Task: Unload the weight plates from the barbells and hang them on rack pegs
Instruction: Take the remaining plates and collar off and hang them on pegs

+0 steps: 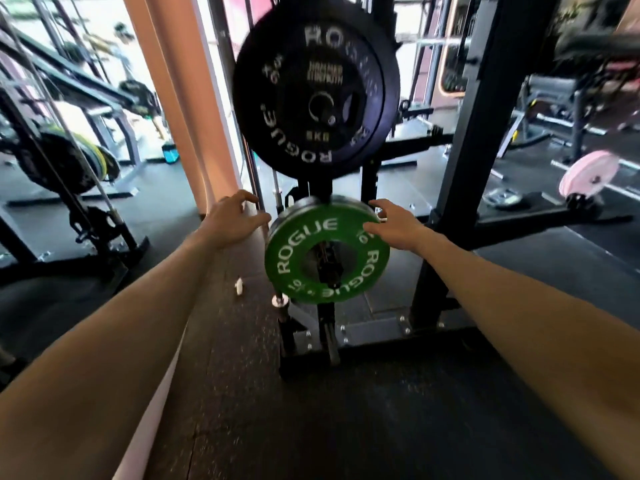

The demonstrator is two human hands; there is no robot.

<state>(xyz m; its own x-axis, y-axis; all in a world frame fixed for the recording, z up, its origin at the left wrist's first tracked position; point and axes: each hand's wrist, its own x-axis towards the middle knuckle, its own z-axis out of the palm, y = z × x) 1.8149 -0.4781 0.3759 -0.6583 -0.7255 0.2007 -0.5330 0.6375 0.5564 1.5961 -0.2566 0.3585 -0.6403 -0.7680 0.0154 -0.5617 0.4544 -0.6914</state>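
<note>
A green Rogue weight plate [294, 252] hangs on a low peg of the black rack [467, 168], with more plates stacked behind it. Above it, black Rogue plates [311, 88] hang on a higher peg. My left hand [232, 216] hovers at the green plate's upper left edge, fingers spread and loosely bent, thumb near the rim. My right hand [394, 223] lies on the plate's upper right face with fingers extended over the rim. Neither hand clearly grips the plate.
A pink plate on a barbell [588, 176] lies on the floor at the right. A loaded machine with black and yellow plates [79, 161] stands at the left. An orange pillar [187, 98] rises just left of the rack. Dark rubber floor [311, 410] lies below.
</note>
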